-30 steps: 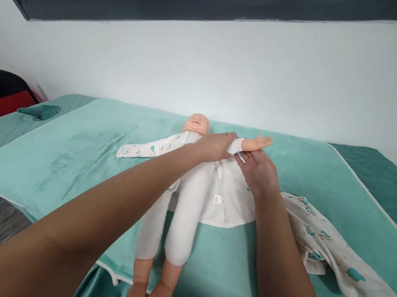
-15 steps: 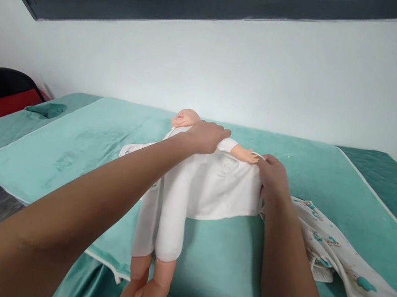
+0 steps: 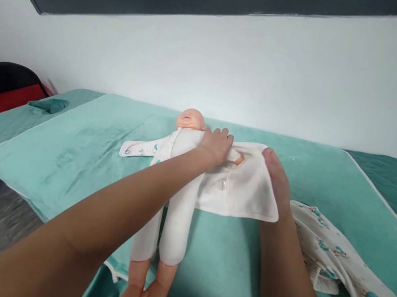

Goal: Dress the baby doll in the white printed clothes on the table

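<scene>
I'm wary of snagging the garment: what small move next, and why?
Probably ease the doll's arm farther into the white garment with the left hand while the right hand holds the edge: little forearm shows, and the doll's hand is hidden by fabric.

Doll (image 3: 180,211): lying face up, center of frame, head toward top, feet at bottom edge; bare peach head and feet, white padded torso and legs; legs straight, close together; mid-torso partly hidden; arm toward right of center, peach patch showing, its end tucked out of sight in cloth

Shirt (image 3: 242,190): white, teal print; front open; printed sleeve stretched flat, left of center; other side spread right of center, plain inner face and small label showing, outer edge raised
</scene>
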A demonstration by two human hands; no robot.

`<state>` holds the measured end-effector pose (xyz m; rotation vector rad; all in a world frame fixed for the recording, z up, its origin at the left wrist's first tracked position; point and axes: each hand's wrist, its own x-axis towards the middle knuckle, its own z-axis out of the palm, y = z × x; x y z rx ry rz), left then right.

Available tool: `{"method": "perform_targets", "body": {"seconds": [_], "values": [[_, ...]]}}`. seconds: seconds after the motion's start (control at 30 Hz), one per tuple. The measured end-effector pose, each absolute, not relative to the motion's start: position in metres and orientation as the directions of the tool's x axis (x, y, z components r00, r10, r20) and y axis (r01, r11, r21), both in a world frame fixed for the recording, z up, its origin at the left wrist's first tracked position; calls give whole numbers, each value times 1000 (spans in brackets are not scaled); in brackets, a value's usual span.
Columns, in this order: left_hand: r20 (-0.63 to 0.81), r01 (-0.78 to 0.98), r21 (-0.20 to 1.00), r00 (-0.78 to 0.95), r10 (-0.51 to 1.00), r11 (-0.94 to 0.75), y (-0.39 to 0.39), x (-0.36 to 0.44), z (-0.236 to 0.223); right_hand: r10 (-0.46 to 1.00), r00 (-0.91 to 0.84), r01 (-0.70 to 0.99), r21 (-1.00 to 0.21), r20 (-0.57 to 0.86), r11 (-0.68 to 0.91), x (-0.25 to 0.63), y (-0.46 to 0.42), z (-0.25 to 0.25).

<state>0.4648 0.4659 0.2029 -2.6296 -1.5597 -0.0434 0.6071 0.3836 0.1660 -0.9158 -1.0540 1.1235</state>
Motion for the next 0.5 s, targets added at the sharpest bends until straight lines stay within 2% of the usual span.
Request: {"method": "perform_targets", "body": {"seconds": [0.07,0.13,0.2,0.27,0.4,0.5], "values": [[90,826,208,517,851,-523,467,467,202,983,-42,-379,-913,177,148,602,378,170],[83,736,382,575,814,-558,469,464,208,967,-164,-435,-894,195,106,598,376,172],[90,694,443,595,798,-567,472,454,217,942,-250,-439,-893,224,96,594,375,173],[160,677,487,553,818,-552,478,439,225,913,-324,-416,-904,249,99,589,374,172],[353,631,570,390,850,-526,486,400,229,817,-498,-361,-926,291,110,575,368,168],[394,635,613,270,879,-470,486,378,219,738,-619,-313,-946,268,81,567,365,165]]}}
